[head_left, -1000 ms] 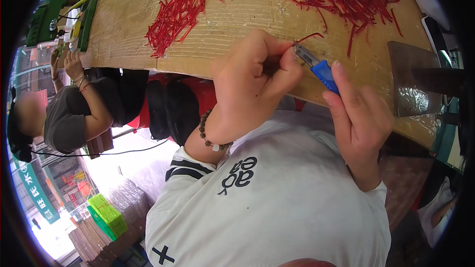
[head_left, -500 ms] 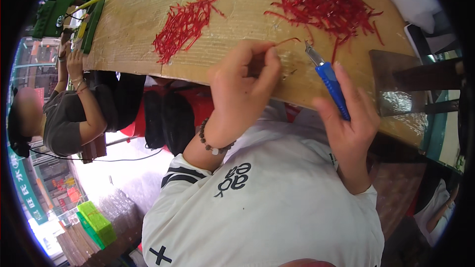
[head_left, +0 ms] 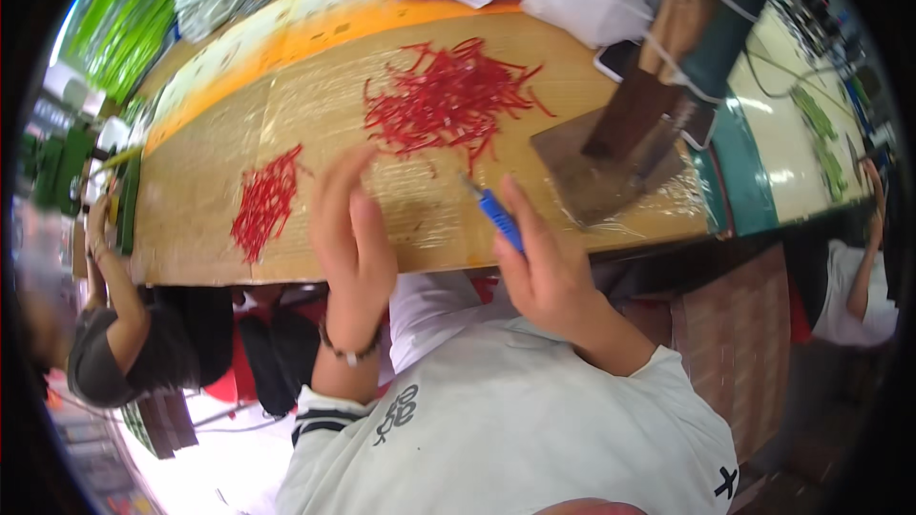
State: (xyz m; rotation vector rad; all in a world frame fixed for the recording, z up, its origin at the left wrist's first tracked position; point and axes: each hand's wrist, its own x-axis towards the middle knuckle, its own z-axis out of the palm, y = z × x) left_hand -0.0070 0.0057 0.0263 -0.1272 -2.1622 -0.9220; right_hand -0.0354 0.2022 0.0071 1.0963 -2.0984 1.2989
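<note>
My left hand (head_left: pixel 351 229) is over the near part of the table, fingers stretched toward the big heap of thin red strips (head_left: pixel 444 100). Its thumb stands apart from the fingers, and nothing shows between them. In my right hand (head_left: pixel 551 272) is a slim blue-handled hand tool (head_left: pixel 498 217), its narrow metal tip pointing at the near edge of that heap. The tip is too blurred to tell its kind. A smaller pile of red strips (head_left: pixel 267 202) lies left of my left hand. Both piles rest on the brown, plastic-covered tabletop (head_left: pixel 329 76).
A dark, flat metal plate (head_left: pixel 563 172) with an upright wooden-and-metal fixture (head_left: pixel 673 29) stands right of my right hand. White plastic bags (head_left: pixel 582 0) and a phone (head_left: pixel 615 59) lie along the back. One person (head_left: pixel 143 343) works at the left, another (head_left: pixel 854 286) at the far right.
My left hand has opened from a pinch on a thin red strip and reaches toward the big heap. My right hand keeps the blue tool. The view has shifted, showing more of the table's back and right.
</note>
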